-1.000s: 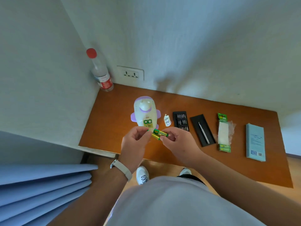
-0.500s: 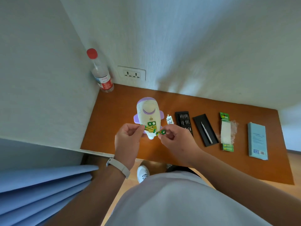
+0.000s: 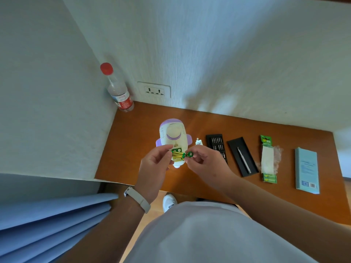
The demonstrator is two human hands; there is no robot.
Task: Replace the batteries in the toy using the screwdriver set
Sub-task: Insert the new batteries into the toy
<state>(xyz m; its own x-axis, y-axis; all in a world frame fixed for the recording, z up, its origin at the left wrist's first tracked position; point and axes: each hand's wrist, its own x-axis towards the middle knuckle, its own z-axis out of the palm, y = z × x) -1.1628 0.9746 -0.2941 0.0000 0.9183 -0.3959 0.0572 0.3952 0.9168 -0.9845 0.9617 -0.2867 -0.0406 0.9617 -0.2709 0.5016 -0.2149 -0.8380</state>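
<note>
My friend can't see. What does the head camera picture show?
Two hands hold green batteries over a white and purple toy on a brown table: the left hand has one battery, the right hand another. A screwdriver set and battery pack lie to the right.

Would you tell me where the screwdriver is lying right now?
In the head view, the screwdriver lies in its black tray, right of the bit case and left of the battery pack.

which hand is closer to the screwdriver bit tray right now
Right. The right hand sits just left of the black bit tray, its knuckles overlapping the tray's lower edge in view. The left hand is farther left, beyond the toy.
</note>
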